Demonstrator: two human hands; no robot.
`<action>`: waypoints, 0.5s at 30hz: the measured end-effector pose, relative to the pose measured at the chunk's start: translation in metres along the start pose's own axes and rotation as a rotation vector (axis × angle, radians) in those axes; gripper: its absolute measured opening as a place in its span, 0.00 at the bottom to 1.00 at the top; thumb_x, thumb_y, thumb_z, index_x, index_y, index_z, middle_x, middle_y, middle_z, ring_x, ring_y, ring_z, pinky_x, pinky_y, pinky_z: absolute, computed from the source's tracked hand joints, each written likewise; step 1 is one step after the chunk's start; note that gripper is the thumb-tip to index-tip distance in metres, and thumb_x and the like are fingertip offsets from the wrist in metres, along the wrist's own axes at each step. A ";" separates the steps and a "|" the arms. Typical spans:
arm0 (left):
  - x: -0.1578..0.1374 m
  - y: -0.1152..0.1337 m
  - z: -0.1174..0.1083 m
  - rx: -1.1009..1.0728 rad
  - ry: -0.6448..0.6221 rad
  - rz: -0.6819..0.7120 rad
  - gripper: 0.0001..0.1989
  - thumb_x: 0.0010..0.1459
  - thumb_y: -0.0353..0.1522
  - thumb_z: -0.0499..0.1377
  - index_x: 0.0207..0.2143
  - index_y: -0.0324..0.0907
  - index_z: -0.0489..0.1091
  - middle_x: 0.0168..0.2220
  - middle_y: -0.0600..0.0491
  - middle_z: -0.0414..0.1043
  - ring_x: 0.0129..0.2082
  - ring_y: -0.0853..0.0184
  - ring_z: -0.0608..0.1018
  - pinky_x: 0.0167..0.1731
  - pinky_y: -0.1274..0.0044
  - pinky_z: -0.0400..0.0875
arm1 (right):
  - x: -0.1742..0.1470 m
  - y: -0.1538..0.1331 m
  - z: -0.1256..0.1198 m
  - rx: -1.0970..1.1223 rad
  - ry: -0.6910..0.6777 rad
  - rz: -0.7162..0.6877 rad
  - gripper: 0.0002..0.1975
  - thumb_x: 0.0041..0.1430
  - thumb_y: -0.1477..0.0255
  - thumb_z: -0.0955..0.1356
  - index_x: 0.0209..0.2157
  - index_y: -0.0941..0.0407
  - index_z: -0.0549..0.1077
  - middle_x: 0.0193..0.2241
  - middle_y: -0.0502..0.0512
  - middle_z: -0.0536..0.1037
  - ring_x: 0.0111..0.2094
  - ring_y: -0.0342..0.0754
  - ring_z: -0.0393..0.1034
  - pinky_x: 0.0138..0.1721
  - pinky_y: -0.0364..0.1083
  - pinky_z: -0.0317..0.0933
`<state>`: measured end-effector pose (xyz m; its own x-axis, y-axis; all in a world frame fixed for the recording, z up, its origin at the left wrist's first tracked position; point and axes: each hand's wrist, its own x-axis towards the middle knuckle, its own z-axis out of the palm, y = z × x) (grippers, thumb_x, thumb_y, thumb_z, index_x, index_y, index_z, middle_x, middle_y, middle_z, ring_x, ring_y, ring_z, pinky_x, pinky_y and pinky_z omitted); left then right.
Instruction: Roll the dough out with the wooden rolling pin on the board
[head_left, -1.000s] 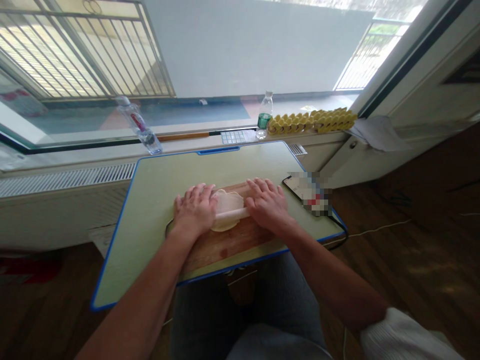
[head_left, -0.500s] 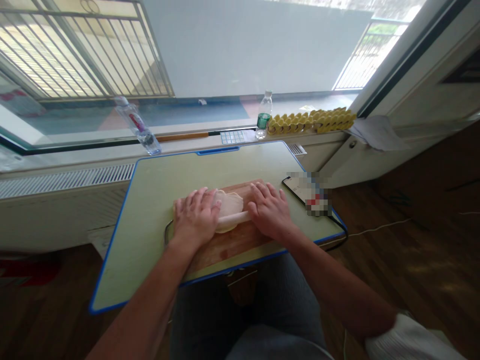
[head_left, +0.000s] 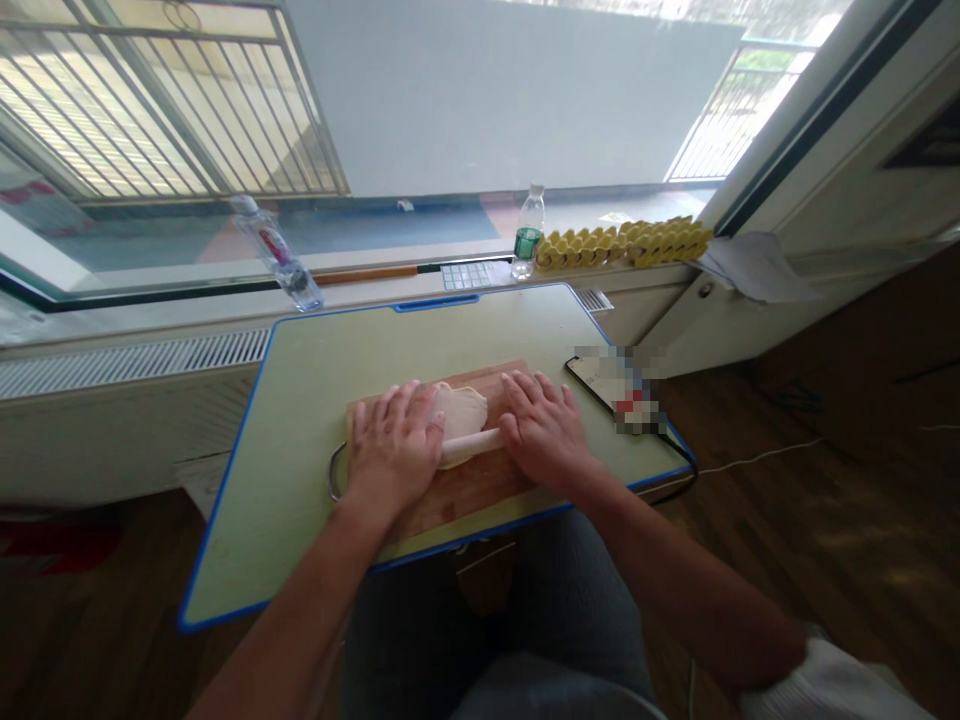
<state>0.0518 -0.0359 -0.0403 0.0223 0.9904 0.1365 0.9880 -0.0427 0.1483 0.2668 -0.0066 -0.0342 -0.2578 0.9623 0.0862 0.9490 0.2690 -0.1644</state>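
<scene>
A pale rolling pin (head_left: 471, 443) lies across a flattened round of dough (head_left: 461, 407) on a wooden cutting board (head_left: 442, 503). Over the pin's left end is my left hand (head_left: 397, 440), closed down on it, with the thumb along the pin and the fingers reaching forward beside the dough. The right end sits under my right hand (head_left: 544, 425), whose fingers curve over it. Both palms hide the pin's ends. Most of the dough shows beyond the pin, with a thin edge on the near side.
The board rests on a light green table (head_left: 300, 400) with a blue rim. To the right lies a phone (head_left: 596, 380) with a black cable. Along the windowsill stand two plastic bottles (head_left: 529, 235) and yellow egg cartons (head_left: 622, 245). A metal handle (head_left: 334, 470) shows left of the board.
The rolling pin and both hands have shifted very slightly toward me and to the right. The dough lies in about the same place.
</scene>
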 end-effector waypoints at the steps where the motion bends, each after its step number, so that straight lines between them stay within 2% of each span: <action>1: 0.008 -0.003 0.001 -0.004 -0.009 -0.004 0.28 0.73 0.44 0.43 0.70 0.51 0.64 0.73 0.46 0.62 0.72 0.52 0.62 0.70 0.50 0.53 | 0.007 0.000 0.000 0.001 -0.003 0.006 0.32 0.71 0.65 0.56 0.73 0.53 0.60 0.74 0.54 0.61 0.73 0.60 0.51 0.72 0.66 0.45; 4: 0.033 -0.010 0.002 -0.029 -0.041 -0.026 0.28 0.73 0.45 0.42 0.70 0.51 0.64 0.73 0.45 0.61 0.72 0.52 0.62 0.70 0.49 0.53 | 0.030 -0.002 0.000 0.007 -0.037 0.031 0.34 0.69 0.63 0.57 0.74 0.52 0.58 0.74 0.54 0.59 0.74 0.62 0.50 0.71 0.68 0.46; 7: 0.040 -0.011 0.001 -0.047 -0.077 -0.031 0.29 0.73 0.45 0.42 0.70 0.50 0.64 0.74 0.44 0.60 0.73 0.52 0.61 0.70 0.48 0.53 | 0.036 -0.002 -0.001 0.008 -0.055 0.030 0.34 0.69 0.63 0.58 0.74 0.53 0.58 0.74 0.55 0.59 0.74 0.64 0.50 0.71 0.70 0.47; 12: 0.001 0.003 -0.005 -0.022 -0.033 0.023 0.29 0.73 0.43 0.43 0.71 0.48 0.62 0.73 0.44 0.61 0.72 0.51 0.62 0.70 0.49 0.53 | 0.002 -0.001 -0.004 0.007 -0.025 -0.010 0.32 0.71 0.66 0.55 0.73 0.53 0.60 0.74 0.53 0.61 0.74 0.60 0.51 0.71 0.67 0.46; 15: -0.024 0.011 -0.006 -0.013 0.012 0.049 0.28 0.73 0.44 0.44 0.70 0.51 0.63 0.73 0.47 0.62 0.72 0.50 0.63 0.70 0.48 0.52 | -0.021 0.000 -0.005 0.006 -0.038 -0.003 0.30 0.73 0.65 0.55 0.72 0.53 0.62 0.73 0.52 0.61 0.74 0.59 0.50 0.72 0.65 0.46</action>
<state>0.0610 -0.0613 -0.0363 0.0690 0.9854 0.1554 0.9837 -0.0932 0.1539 0.2736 -0.0273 -0.0307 -0.2680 0.9622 0.0492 0.9470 0.2725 -0.1701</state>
